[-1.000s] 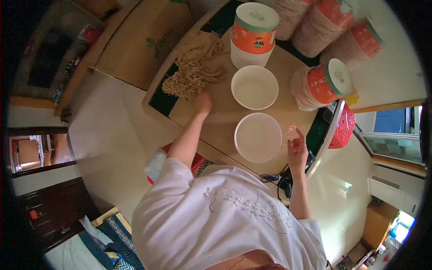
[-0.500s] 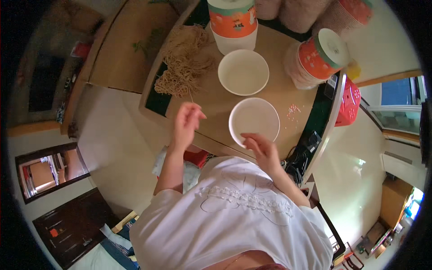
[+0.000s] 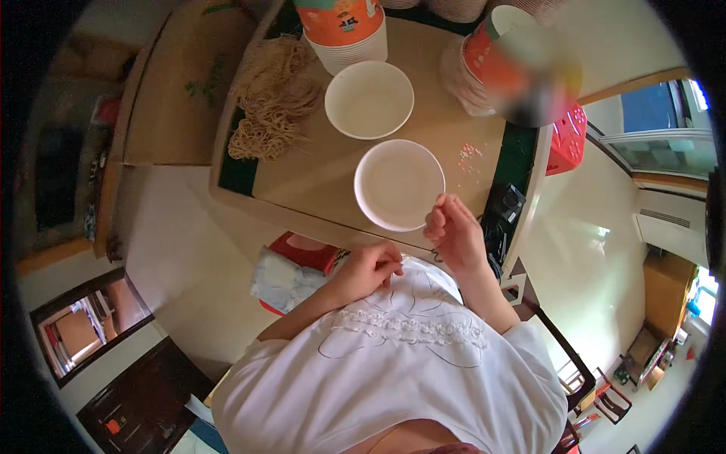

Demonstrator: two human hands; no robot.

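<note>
Tan strand bundle (image 3: 274,106) is lying at left, long axis running near-far. Orange-printed bowl stack (image 3: 344,34), far, is displaying a cartoon figure. Near white bowl (image 3: 399,185) is standing upright, mouth facing up. Right hand (image 3: 457,231) is hovering by its near-right rim, fingertips pinched; left hand (image 3: 368,270) is staying half-curled, nearer. Contents of both: cannot tell.

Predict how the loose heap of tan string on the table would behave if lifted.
The heap of tan string would probably sag, its thin strands lying in loops. It might also snag, since strands cross and tangle.
</note>
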